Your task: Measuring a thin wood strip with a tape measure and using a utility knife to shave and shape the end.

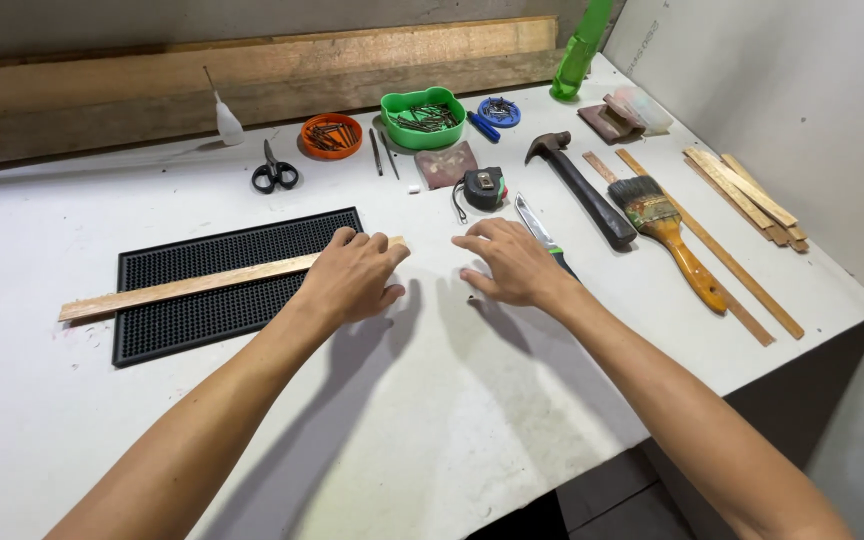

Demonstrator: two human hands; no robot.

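A long thin wooden strip (182, 287) lies across a black ribbed rubber mat (222, 305) on the white table. My left hand (352, 278) rests palm down on the strip's right end, holding it flat. My right hand (514, 262) lies palm down on the bare tabletop just to the right, fingers spread, gripping nothing. It partly covers a knife (535, 225) with a green and black handle. A tiny dark nail or speck (470, 298) sits by its thumb.
Behind the hands are scissors (274, 174), an orange dish of nails (331, 135), a green tub of nails (423, 116), a tape measure (484, 187), a hammer (582, 187), a paintbrush (668, 234), wooden strips (742, 190) and a green bottle (581, 50). The table edge (802, 345) drops off at right.
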